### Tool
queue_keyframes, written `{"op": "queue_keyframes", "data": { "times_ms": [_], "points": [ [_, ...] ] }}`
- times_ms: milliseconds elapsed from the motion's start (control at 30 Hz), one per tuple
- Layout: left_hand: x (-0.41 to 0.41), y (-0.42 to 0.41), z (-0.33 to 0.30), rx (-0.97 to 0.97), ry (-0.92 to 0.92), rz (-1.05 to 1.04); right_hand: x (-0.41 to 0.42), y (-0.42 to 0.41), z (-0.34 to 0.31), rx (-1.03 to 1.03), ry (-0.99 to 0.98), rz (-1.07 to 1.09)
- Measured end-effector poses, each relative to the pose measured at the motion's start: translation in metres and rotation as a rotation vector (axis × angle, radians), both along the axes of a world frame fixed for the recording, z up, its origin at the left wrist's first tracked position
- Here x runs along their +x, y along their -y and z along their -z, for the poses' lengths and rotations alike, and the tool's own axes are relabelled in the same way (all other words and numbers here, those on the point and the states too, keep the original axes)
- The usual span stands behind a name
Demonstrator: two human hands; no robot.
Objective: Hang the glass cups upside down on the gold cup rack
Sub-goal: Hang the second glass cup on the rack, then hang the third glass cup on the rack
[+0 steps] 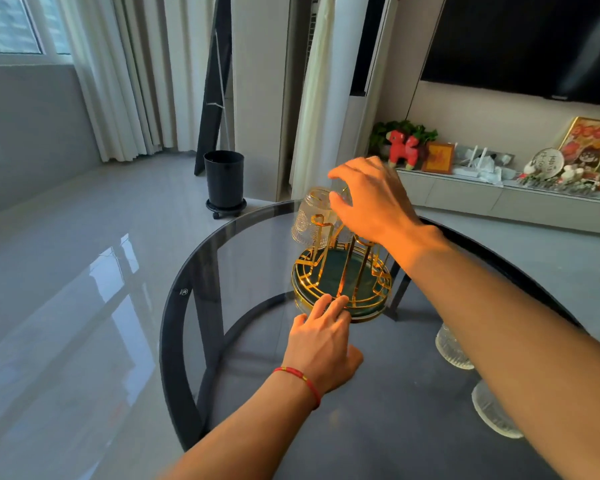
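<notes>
Your right hand [371, 199] grasps an upturned glass cup [310, 218] over the gold rack [342, 275] | your left hand [323, 344], fingers straight, touches the rack's base

Gold cup rack [342, 271] is standing upright on the round glass surface [243, 244], wire prongs rising from a dark green base. One patterned glass cup [310, 220] is hanging upside down on the rack's far-left prong. Two more ribbed glass cups [452, 349] [494, 415] are sitting on the surface, right of the rack, nearer the person.
</notes>
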State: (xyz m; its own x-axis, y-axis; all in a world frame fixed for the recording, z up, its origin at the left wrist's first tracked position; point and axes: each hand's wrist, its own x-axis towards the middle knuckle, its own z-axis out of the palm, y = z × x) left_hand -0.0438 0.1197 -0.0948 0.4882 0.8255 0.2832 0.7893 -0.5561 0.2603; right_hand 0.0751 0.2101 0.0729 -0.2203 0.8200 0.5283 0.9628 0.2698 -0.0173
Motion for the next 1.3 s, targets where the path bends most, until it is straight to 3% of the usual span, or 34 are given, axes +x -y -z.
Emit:
{"op": "queue_keyframes", "data": {
  "times_ms": [100,233,433,667,867,1067,1167,1300],
  "points": [
    [0.011,0.006,-0.006,0.014,0.048,-0.036,0.024,0.058,0.028,0.209,-0.209,-0.027],
    [0.032,0.018,-0.018,0.052,0.132,0.0,0.056,0.134,0.071,0.154,-0.291,0.119],
    [0.055,0.047,-0.032,-0.041,0.398,0.079,0.103,0.191,0.096,-0.034,-0.163,0.384],
    [0.065,0.065,-0.036,-0.099,0.364,0.093,0.128,0.188,0.1,-0.365,0.08,0.598],
    [0.069,0.066,-0.037,-0.206,0.414,0.067,0.124,0.174,0.097,-0.395,0.078,0.661],
    [0.065,0.061,-0.045,-0.317,0.503,0.05,0.12,0.166,0.094,-0.258,0.079,0.565],
    [0.062,0.058,-0.049,-0.413,0.645,0.04,0.105,0.168,0.092,-0.158,0.043,0.43],
    [0.057,0.057,-0.058,-0.617,0.902,0.092,0.083,0.177,0.092,-0.128,-0.223,0.15]
  ]
}}
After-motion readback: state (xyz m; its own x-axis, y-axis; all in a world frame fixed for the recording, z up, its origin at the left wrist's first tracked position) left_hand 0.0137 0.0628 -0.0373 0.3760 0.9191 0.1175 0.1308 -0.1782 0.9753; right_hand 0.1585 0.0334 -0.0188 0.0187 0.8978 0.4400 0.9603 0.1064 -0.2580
